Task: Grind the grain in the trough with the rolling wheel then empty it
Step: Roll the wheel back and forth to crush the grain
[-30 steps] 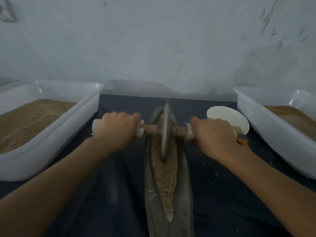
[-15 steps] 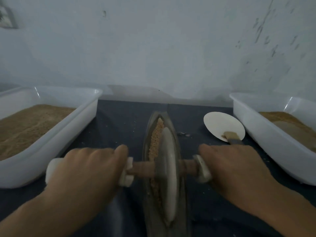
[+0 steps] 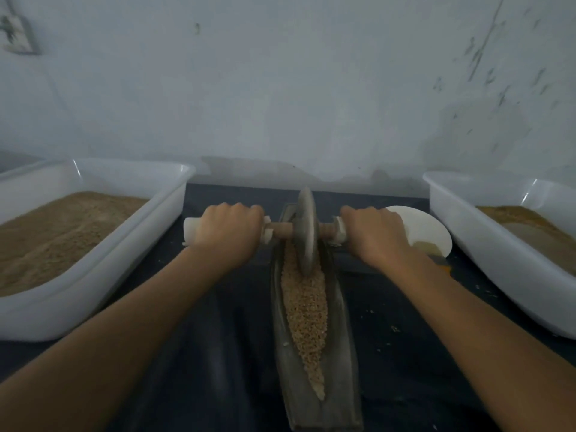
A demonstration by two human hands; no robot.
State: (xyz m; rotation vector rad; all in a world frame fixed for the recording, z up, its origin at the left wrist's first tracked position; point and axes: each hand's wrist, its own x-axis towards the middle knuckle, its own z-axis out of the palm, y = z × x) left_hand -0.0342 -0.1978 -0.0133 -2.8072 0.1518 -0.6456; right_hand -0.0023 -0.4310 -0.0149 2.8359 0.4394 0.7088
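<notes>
A long, narrow, boat-shaped grey trough lies lengthwise on the dark cloth in front of me. Tan grain fills its groove. The grey rolling wheel stands upright at the far end of the trough, on a wooden axle with white handles. My left hand grips the left white handle. My right hand grips the right handle, which it mostly hides. Both arms are stretched forward.
A white tub of brown grain stands to the left. A second white tub with brown powder stands to the right. A white round dish lies behind my right hand. The wall rises close behind the trough.
The wheel rolled from the far part of the trough toward me, then back out to the far end. Both hands kept their grip and moved with it.
</notes>
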